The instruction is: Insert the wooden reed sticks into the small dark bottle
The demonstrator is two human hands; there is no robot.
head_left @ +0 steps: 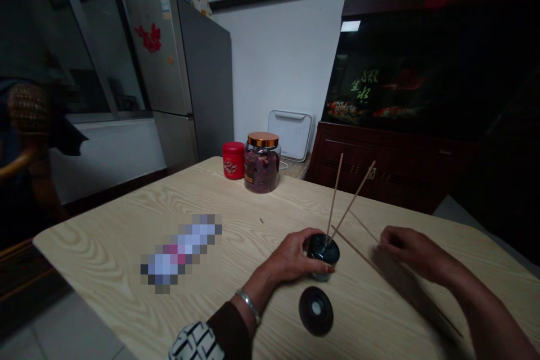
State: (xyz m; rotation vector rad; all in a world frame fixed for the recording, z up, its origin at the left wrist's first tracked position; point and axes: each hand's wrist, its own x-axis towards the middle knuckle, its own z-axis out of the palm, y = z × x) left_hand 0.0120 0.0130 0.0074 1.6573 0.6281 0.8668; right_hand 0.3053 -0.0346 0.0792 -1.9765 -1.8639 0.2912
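My left hand [295, 256] is wrapped round a small dark glossy jar [328, 253] on the table. Two thin wooden sticks [335, 197] stand in the jar, leaning at different angles. To its right, my right hand [400, 244] has its fingers pinched on another thin wooden stick [364, 226], whose far end points back towards the jar. One more stick [358, 252] lies slantwise on the tabletop and passes beneath my right forearm. A round dark lid [315, 320] with a pale centre rests just in front of the jar.
A wood-grain table [202, 315] carries a red canister [233, 160] and a glass jar with a copper lid [261, 166] at the back. A blurred-out long item [181, 250] lies on the left. Beyond stand a fridge [206, 79] and a fish tank [392, 84].
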